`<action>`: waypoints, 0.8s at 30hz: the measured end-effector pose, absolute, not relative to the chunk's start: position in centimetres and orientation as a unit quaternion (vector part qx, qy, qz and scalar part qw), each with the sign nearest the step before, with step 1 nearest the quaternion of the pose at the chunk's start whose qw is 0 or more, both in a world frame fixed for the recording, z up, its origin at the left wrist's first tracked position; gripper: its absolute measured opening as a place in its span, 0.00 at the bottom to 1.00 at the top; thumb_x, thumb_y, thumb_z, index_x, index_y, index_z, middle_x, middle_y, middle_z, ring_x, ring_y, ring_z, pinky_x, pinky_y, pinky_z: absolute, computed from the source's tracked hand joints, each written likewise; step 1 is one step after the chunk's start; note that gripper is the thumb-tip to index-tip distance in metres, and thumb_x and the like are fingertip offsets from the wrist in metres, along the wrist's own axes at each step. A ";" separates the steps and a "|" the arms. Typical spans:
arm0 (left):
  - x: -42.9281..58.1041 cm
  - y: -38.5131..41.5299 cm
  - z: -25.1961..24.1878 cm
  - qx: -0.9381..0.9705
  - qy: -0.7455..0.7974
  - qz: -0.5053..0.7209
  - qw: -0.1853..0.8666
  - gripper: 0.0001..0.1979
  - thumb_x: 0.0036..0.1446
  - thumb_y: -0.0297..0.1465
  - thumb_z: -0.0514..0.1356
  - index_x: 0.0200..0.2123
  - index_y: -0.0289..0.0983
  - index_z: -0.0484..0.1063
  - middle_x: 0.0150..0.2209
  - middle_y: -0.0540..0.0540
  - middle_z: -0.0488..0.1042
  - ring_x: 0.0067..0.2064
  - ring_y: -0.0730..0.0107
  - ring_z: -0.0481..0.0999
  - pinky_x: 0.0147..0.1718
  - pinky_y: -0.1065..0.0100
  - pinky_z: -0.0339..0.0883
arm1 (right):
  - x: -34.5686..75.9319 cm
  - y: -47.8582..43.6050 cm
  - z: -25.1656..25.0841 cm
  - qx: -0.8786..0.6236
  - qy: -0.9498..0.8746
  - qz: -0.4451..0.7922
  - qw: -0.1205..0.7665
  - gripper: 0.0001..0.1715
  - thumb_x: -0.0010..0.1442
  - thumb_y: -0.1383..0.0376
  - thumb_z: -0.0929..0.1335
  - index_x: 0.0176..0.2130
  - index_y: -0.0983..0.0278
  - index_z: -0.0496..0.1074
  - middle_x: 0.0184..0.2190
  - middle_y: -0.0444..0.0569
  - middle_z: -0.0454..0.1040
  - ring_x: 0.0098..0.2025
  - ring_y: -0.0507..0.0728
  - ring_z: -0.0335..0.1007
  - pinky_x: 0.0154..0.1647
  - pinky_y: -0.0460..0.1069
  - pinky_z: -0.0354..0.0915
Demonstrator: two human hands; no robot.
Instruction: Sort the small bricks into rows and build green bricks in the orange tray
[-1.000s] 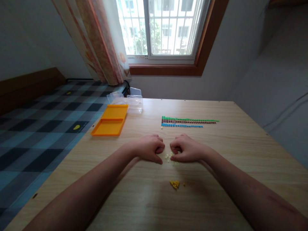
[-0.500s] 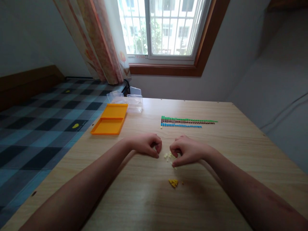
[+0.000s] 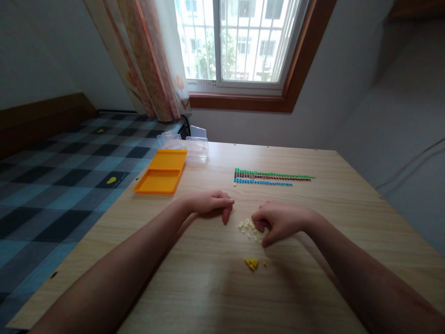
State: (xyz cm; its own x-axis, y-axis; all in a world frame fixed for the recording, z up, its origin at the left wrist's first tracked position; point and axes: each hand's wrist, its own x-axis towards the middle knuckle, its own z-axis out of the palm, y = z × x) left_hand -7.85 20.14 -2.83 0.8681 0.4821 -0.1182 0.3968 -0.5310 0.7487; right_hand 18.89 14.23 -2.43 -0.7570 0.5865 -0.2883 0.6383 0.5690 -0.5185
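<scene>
My right hand [image 3: 283,220] hangs over the right side of a loose scatter of small cream-coloured pieces [image 3: 247,224]. Its fingers are curled down, the thumb stands apart from them, and nothing shows in between. To the left, my left hand [image 3: 211,203] rests near the table surface with its fingers folded and the thumb lying along them. Whatever it may hold is hidden. Beyond the hands lie straight rows of tiny pieces: green [image 3: 273,174], dark brown [image 3: 267,176] and blue [image 3: 264,182]. One cream piece [image 3: 234,184] sits just below the blue row's left end.
A small heap of yellow pieces [image 3: 251,264] lies nearer me, with a single yellow piece [image 3: 264,264] beside it. At the table's left edge is an open orange case [image 3: 158,181]. Clear plastic boxes [image 3: 197,150] stand behind it. A bed with checked cover [image 3: 86,162] adjoins the left.
My right hand has shifted right over the cream pieces, uncovering more of them. My left thumb has moved up along the fingers. The view has shifted slightly.
</scene>
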 end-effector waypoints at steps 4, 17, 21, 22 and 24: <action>-8.0 20.3 -3.3 0.800 0.246 0.040 0.546 0.31 0.68 0.49 0.48 0.28 0.34 0.79 0.29 0.44 0.76 0.30 0.69 0.68 0.35 0.67 0.64 | 19.6 14.7 -2.5 0.363 0.863 -0.347 0.049 0.11 0.47 0.67 0.75 0.27 0.62 0.68 0.23 0.38 0.65 0.26 0.50 0.57 0.25 0.46 0.50; -8.3 20.7 -4.0 0.750 0.252 0.094 0.604 0.24 0.61 0.43 0.59 0.19 0.34 0.69 0.28 0.44 0.74 0.28 0.73 0.67 0.27 0.71 0.61 | 20.1 15.3 -2.4 0.376 0.838 -0.397 0.010 0.09 0.52 0.65 0.72 0.28 0.63 0.67 0.24 0.38 0.62 0.26 0.49 0.54 0.26 0.46 0.50; -8.3 20.7 -4.0 0.737 0.265 0.095 0.615 0.23 0.59 0.45 0.60 0.20 0.34 0.69 0.26 0.45 0.72 0.25 0.75 0.64 0.23 0.73 0.57 | 19.7 14.9 -2.4 0.381 0.853 -0.358 0.012 0.07 0.51 0.66 0.72 0.28 0.63 0.69 0.24 0.38 0.64 0.27 0.49 0.55 0.26 0.46 0.50; -8.3 20.7 -3.9 0.734 0.270 0.095 0.616 0.22 0.59 0.45 0.60 0.21 0.34 0.69 0.25 0.46 0.71 0.24 0.75 0.64 0.22 0.73 0.57 | 19.6 14.8 -2.3 0.382 0.855 -0.350 0.010 0.07 0.50 0.67 0.72 0.28 0.63 0.69 0.24 0.38 0.64 0.27 0.49 0.55 0.26 0.46 0.50; -8.2 20.6 -3.8 0.729 0.279 0.098 0.617 0.22 0.58 0.45 0.61 0.21 0.34 0.69 0.23 0.47 0.70 0.24 0.75 0.64 0.22 0.73 0.57 | 19.6 14.7 -2.4 0.385 0.856 -0.344 0.003 0.06 0.50 0.68 0.71 0.27 0.63 0.68 0.24 0.38 0.64 0.27 0.49 0.55 0.26 0.46 0.49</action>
State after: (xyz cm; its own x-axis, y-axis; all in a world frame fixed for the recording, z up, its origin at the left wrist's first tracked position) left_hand -8.22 20.57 -3.82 0.8252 0.5273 -0.2024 0.2865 -0.0820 0.9546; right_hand 19.59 14.73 -2.42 -0.7035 0.6570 -0.2710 0.6618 0.4665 -0.5869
